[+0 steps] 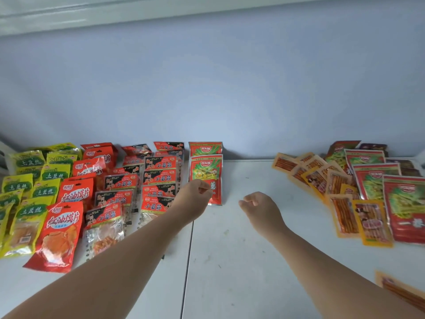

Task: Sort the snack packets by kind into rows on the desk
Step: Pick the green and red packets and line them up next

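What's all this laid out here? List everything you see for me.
Yellow packets: ten or so, yellow-green, two rows far left.
Red-orange packets: about five, one row beside them.
Red-black packets: about twelve, two rows left of centre.
Red-green packets: two, centre row; about four more, right pile.
Orange packets: about ten, right pile; one bottom right.
Dark packets: few, back right.
Desk: one, white.
Wall: one, pale blue, behind.
Left hand: fingers curled, over nearer red-green packet.
Right hand: loosely curled, empty, above desk.
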